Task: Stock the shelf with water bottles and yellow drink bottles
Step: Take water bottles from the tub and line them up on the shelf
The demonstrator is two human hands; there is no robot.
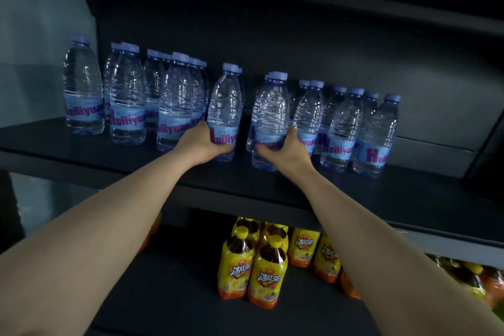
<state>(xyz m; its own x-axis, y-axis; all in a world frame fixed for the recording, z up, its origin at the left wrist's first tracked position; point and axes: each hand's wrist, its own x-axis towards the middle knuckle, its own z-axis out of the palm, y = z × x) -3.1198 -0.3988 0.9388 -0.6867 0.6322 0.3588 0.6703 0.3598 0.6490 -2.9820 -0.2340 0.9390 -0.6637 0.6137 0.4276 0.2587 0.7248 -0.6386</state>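
Clear plastic: two water bottles, ribbed and thin-walled, pale lilac caps, blue label bands with magenta lettering.
Landmark: the upper shelf (354,199), a dark matt board; every place below is read from it.
Left hand (203,144): fingers and thumb curled round the lower label band of the left bottle (225,106), which stands upright near the shelf's front middle.
Right hand (286,148): wrapped round the lower body of the right bottle (270,117), just beside the first, a small gap between them.
Other water bottles (351,128): rows to either side on the same shelf, two deep in places.
Yellow drink bottles (267,275): on the level under the upper shelf, glossy yellow wrappers, dark liquid, yellow caps.
Handling, as I judge it: full, so fairly heavy and stable; walls would dent under a hard squeeze, and the smooth label may slip.
Best hold: low on the labelled waist, as now, base set down flat.
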